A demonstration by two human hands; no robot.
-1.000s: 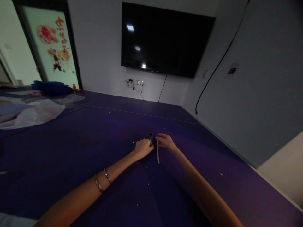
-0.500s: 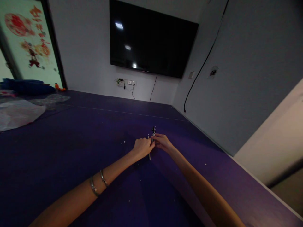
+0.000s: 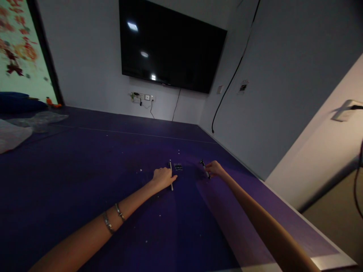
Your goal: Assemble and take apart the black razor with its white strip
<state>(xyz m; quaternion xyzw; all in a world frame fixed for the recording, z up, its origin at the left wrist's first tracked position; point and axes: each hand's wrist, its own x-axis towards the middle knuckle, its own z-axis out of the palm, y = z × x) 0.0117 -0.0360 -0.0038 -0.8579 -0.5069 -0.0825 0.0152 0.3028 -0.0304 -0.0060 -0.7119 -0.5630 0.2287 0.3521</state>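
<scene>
My left hand (image 3: 162, 178), closed, holds a thin pale rod (image 3: 171, 186) that stands up and down across its fingers near the middle of the purple surface. Just right of the rod's upper end lies a small dark flat piece (image 3: 178, 166) with light markings, touched by neither hand. Farther right, my right hand (image 3: 215, 168) pinches a small slim black-and-grey object (image 3: 203, 164) held at a slant. Its exact kind is too small to make out. Two silvery bracelets (image 3: 108, 223) circle my left forearm.
White specks (image 3: 141, 170) dot the purple surface (image 3: 113, 158). Clear and white plastic sheeting (image 3: 42, 119) lies far left, near a dark blue bundle (image 3: 19, 102). A wall with a television (image 3: 170, 45) stands behind; a black cable (image 3: 227, 96) hangs at right.
My right hand has moved right, away from my left hand, carrying the black-and-grey object. The small flat piece between them now shows. My left hand stays at the rod; the view has turned slightly right.
</scene>
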